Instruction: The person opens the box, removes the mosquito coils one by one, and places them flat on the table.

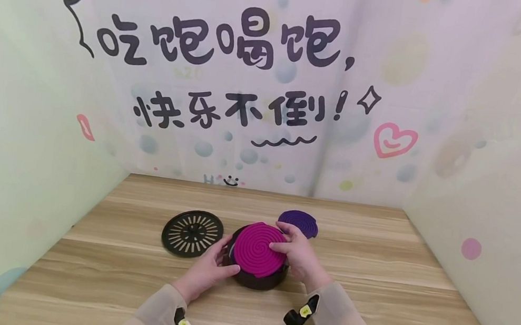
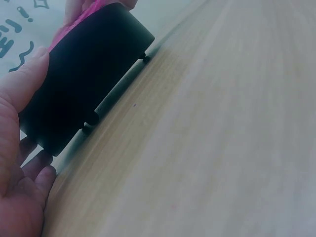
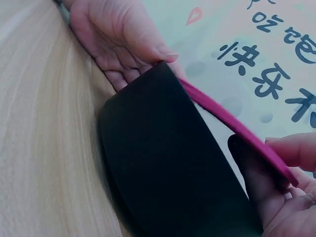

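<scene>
So the thing that matters here is how the pink coil (image 1: 258, 248) sits on the black holder (image 1: 258, 279): it lies flat across the open top, pretty much centred, its rim overhanging the wall a little on the near side in the right wrist view. Being a round disc, it has no long axis to speak of, just flat face up.

The right hand (image 1: 296, 251) is the one actually on it. It comes in from the right, fingers laid over the coil's right edge, and the thumb looks tucked under the rim, so I'd call that a light pinch on the coil. The coil lies to the left of that hand's palm.

The left hand (image 1: 208, 268) is on the holder instead, curled round its left wall, thumb up near the top edge. The coil sits just above and to the right of those fingers, and I can't tell if it touches them.

Holder stands on the table (image 1: 372, 280), near the middle, on little feet you can see in the left wrist view. A slotted black lid (image 1: 192, 233) lies flat to its left, apart from it. A purple coil (image 1: 298, 222) lies just behind the right hand.
</scene>
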The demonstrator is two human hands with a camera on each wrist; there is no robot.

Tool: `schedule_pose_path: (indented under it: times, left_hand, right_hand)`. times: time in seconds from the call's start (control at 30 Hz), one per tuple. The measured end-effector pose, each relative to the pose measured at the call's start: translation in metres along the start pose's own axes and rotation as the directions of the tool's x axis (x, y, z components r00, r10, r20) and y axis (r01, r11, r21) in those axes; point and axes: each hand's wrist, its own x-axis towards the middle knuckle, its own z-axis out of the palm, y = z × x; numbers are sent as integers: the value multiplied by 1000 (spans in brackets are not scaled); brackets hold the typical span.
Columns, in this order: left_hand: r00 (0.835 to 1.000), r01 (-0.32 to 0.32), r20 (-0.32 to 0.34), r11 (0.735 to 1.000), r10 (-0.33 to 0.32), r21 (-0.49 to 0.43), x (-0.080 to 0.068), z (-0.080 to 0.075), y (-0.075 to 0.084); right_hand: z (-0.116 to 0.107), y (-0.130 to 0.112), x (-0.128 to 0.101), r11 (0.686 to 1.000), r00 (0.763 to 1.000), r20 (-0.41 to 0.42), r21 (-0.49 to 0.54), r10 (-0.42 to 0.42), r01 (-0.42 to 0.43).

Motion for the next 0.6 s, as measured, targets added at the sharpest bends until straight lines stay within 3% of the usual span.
schedule_pose_path:
  times: [0.6]
  left_hand:
    - [1000,3,-2,1000,-3,0,1,-1,-2]
  right_hand:
    - [-7,5,3,976,1000,-7,219,13,-11]
